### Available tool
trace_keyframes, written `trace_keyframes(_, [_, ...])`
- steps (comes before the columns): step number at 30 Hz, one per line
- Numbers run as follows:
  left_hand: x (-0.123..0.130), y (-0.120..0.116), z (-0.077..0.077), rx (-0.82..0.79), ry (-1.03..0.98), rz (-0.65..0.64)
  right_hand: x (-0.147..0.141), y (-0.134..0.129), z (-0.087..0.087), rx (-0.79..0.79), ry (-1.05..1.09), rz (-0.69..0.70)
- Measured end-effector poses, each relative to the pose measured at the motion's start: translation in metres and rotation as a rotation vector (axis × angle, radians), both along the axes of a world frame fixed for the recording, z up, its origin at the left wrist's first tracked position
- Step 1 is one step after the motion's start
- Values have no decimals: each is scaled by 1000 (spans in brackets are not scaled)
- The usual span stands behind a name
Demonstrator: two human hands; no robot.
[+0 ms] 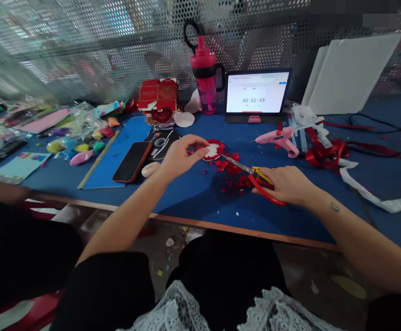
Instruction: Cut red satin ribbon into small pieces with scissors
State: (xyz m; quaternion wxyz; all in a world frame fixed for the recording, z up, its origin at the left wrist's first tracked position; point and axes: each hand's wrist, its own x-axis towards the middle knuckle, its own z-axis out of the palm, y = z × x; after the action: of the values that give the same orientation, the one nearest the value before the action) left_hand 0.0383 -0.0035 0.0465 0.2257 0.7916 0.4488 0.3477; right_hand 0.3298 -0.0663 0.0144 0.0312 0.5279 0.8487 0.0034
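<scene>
My left hand (185, 156) is closed in a pinch at the left edge of a round white piece with a red rim (213, 150); its thumb and fingertips meet there. My right hand (283, 183) grips scissors (263, 183) with red and yellow handles. Their blades point left, nearly shut, and the tips reach the round piece's lower right edge. Small red scraps (228, 166) lie on the blue table around and below the blades. A pink glue gun (279, 139) rests just beyond my right hand.
A phone (132, 162) and a blue folder (117, 161) lie left. Behind stand a pink bottle (205, 76) and a tablet (258, 94). Red and white ribbons (328, 154) spread right, near white boards (352, 76). Colourful bags and clay pieces (81, 154) are farther left.
</scene>
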Motion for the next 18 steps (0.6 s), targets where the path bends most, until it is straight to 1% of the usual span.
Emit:
trace_keyframes(2, [15,23,-5,6,78,-59,0,0,1,-13,-9,8])
trace_keyframes(3, [20,30,-6,-13,103,-82,-1,0,2,-23,-8,13])
trace_keyframes(5, [25,37,-8,-101,119,-120,-1,1,4,-39,-1,19])
trace_keyframes(8, [26,39,-9,-281,68,-159,-2,1,6,-54,4,15])
trace_keyframes(11, [27,39,-13,-345,-43,-122,-2,0,5,-51,-8,4])
trace_keyframes(15, [30,47,-23,-297,-227,-27,0,0,6,-18,-2,20])
trace_keyframes(17, [30,53,-29,-284,-285,-13,4,0,9,-9,0,1])
trace_keyframes(18, [29,55,-32,-285,-281,-20,7,1,11,-9,-2,-17])
